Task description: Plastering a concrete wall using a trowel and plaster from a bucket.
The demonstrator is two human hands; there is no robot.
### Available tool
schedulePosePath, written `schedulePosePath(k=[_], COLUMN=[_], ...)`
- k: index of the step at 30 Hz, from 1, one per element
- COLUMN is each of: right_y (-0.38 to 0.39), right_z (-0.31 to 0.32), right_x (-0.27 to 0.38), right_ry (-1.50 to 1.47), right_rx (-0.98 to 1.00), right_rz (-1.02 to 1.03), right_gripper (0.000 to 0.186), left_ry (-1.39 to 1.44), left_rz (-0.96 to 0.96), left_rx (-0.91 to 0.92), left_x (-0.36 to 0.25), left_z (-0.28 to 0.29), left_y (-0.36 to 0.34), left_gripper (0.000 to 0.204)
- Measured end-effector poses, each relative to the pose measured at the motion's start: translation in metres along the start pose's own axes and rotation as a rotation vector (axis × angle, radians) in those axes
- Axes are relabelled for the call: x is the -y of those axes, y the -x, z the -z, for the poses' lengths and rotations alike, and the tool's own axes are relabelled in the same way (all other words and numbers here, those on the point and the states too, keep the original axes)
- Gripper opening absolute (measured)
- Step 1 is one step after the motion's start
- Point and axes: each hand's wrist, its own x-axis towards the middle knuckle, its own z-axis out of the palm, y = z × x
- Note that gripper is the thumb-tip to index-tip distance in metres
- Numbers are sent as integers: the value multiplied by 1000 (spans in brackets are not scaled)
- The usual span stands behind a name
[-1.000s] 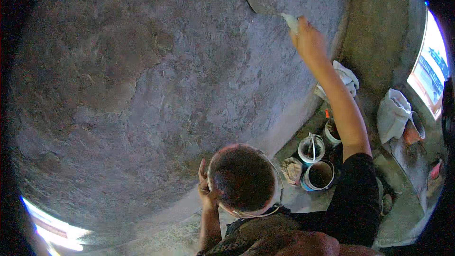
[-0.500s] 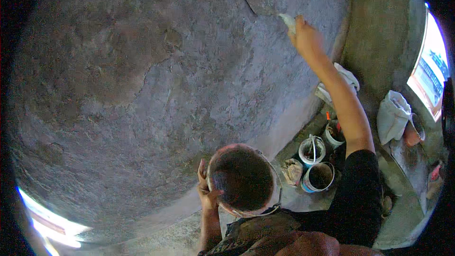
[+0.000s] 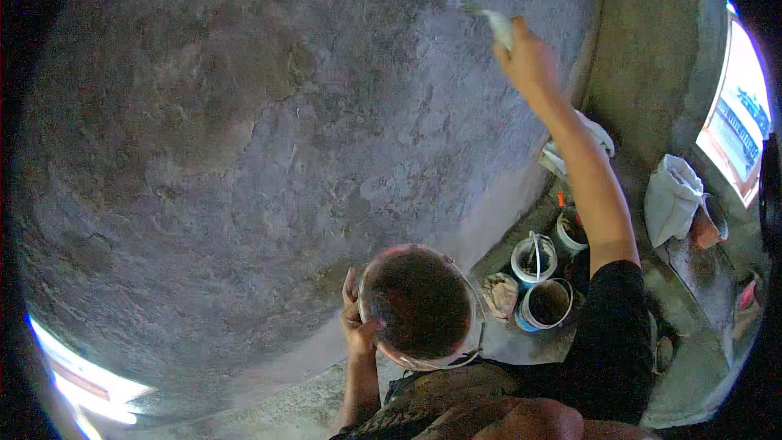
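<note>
My right hand (image 3: 529, 61) reaches up to the wall at arm's length, fingers closed around the whitish handle of a trowel (image 3: 498, 28). The trowel's blade is blurred and lies against or close to the grey, rough-plastered wall (image 3: 342, 138). At waist height my left hand (image 3: 358, 322) grips the left rim of a round bucket (image 3: 468, 334), thumb over the edge. Dark material shows inside that bucket, and its wire handle hangs down on the right side. I cannot make out how full it is.
On the floor to the right stand a white bucket with a raised handle (image 3: 535, 259), a blue-and-white bucket (image 3: 547, 304) and another pail (image 3: 572, 230). A crumpled bag (image 3: 500, 295) sits beside them. Farther right are a white sack (image 3: 673, 195), a reddish pot (image 3: 710, 224) and a bright window (image 3: 741, 106).
The trowel has tilted, and its blade has swept a little up and right on the wall. My right hand has barely shifted; my left hand keeps the bucket in nearly the same place.
</note>
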Motion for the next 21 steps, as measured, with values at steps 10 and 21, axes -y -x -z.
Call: schedulePosePath(k=[10, 21], right_y=[25, 43], right_z=[-8, -1], right_x=[-29, -37], right_ry=[97, 40], right_rx=[210, 135], right_rz=[-84, -111], right_gripper=[46, 41], left_ry=[23, 127], left_rz=[-91, -76], left_rx=[23, 56], left_x=[30, -2], left_z=[38, 8], left_y=[-8, -16], left_gripper=[86, 64])
